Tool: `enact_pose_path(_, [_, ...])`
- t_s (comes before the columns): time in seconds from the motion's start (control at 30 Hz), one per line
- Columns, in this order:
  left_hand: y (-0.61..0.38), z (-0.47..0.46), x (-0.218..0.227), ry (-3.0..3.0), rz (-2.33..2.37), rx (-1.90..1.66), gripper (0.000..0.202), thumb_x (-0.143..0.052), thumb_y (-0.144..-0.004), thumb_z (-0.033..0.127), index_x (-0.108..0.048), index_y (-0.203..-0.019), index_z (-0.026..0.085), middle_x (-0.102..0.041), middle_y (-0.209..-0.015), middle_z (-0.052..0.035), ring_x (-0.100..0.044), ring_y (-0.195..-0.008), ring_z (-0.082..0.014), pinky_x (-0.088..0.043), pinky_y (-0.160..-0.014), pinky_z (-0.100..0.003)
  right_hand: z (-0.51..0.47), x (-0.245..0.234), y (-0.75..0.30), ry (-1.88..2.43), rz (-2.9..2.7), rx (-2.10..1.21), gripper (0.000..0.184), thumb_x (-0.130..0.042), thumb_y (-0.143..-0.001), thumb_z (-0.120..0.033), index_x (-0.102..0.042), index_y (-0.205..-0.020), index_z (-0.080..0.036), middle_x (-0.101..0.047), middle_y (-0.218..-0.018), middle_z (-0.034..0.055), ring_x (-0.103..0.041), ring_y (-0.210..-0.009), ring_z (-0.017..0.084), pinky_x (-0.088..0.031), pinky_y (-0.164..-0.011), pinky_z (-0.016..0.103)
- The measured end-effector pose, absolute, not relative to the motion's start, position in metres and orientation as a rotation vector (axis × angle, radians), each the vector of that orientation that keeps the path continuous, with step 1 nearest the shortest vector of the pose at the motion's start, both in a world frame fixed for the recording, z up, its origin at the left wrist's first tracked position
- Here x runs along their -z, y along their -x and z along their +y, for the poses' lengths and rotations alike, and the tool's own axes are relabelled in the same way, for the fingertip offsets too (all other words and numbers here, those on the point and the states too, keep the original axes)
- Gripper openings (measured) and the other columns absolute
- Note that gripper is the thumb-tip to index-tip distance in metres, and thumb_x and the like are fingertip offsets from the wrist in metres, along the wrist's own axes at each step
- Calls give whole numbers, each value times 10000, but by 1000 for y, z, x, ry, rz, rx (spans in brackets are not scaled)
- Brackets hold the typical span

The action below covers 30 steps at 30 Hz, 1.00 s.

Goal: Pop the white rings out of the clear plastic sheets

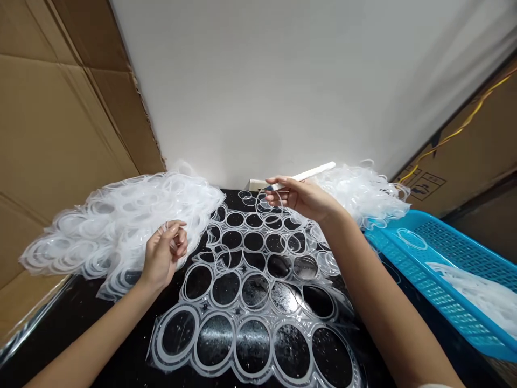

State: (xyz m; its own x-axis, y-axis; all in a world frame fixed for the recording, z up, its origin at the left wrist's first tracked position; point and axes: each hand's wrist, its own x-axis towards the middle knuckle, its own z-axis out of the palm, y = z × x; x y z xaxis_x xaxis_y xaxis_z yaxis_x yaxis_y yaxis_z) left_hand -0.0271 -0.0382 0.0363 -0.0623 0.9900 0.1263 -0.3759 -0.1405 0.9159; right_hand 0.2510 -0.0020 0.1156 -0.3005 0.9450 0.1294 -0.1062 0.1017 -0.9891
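a: cardboard standing at the far left, then a slumped heap of clear punched film along the left of the black surface, and the left hand right in front of it!

b: fingers curled, pale strands poking out; whether they're truly gripped, i can't tell.

a: moving across, a punched sheet sprawls from near the far edge down to the near edge, loose-looking rings lying over it.

b: right hand above the sheet's far end, clasping a white pen-like tool, a thin ring dangling at the fingertips! looks like freeing rings from film is the step in hand.

a: then the next move calls for a light pinch and a careful tool tip, i'd judge; that film looks flimsy.

b: beyond, another heap near the far right corner, and a blue basket at the right edge, pale pieces inside.
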Motion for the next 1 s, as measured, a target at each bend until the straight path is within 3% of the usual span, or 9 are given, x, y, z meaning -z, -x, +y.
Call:
enact_pose_path(0.1, [22, -44, -42, -989, 734, -1314, 282, -625, -696, 314, -581, -960, 224, -641, -859, -5, -588, -693, -119, -420, -426, -158, -15, -115, -228, 821, -1450, -1574, 230, -499, -825, -287, -629, -946, -141, -683, -808, 76, -652, -721, 154, -549, -701, 321])
enact_pose_path(0.17, [17, -49, -44, -975, 658, -1140, 368, -605, -729, 332, -552, -1073, 211, -610, -1099, -63, -569, -974, -189, -514, -669, -250, -21, -111, -212, 764, -1426, -1732, 208, -513, -823, -271, -632, -922, -133, -682, -775, 72, -649, -686, 142, -554, -674, 295])
enact_pose_path(0.23, [13, -53, -43, -936, 588, -996, 408, -586, -757, 347, -538, -1129, 186, -578, -1178, -90, -519, -1087, -211, -463, -859, -306, -25, -104, -197, 709, -1362, -1881, 184, -510, -829, -246, -634, -894, -127, -678, -737, 67, -647, -677, 134, -554, -668, 273])
enact_pose_path(0.3, [12, -56, -41, -881, 527, -909, 401, -588, -762, 345, -560, -1116, 159, -624, -1105, -98, -559, -1039, -203, -436, -899, -300, -27, -97, -185, 677, -1271, -1998, 179, -490, -844, -221, -634, -882, -121, -677, -724, 68, -650, -692, 129, -550, -671, 254])
enact_pose_path(0.43, [17, -55, -34, -764, 508, -867, 319, -604, -755, 265, -610, -1042, 125, -699, -799, -59, -648, -794, -157, -480, -800, -242, -24, -85, -176, 735, -1114, -2096, 198, -453, -867, -194, -634, -881, -116, -676, -739, 74, -647, -695, 117, -541, -665, 236])
enact_pose_path(0.57, [21, -52, -33, -655, 538, -888, 289, -618, -733, 208, -621, -1004, 110, -682, -715, -28, -648, -712, -136, -493, -795, -250, -18, -76, -176, 809, -1011, -2066, 191, -467, -858, -184, -647, -873, -120, -672, -753, 71, -631, -660, 102, -532, -658, 227])
enact_pose_path(0.77, [20, -54, -37, -610, 544, -923, 171, -653, -703, 171, -636, -863, 112, -574, -566, 34, -617, -645, -116, -502, -818, -272, -16, -68, -173, 806, -968, -2099, 172, -505, -837, -187, -667, -861, -134, -671, -761, 58, -567, -542, 52, -510, -534, 157])
enact_pose_path(1.0, [17, -55, -40, -637, 554, -942, 138, -644, -728, 178, -609, -852, 129, -424, -487, 85, -510, -510, -55, -512, -766, -256, -20, -66, -171, 831, -1128, -1978, 181, -505, -838, -214, -661, -883, -136, -680, -773, 75, -603, -586, 95, -549, -646, 255])
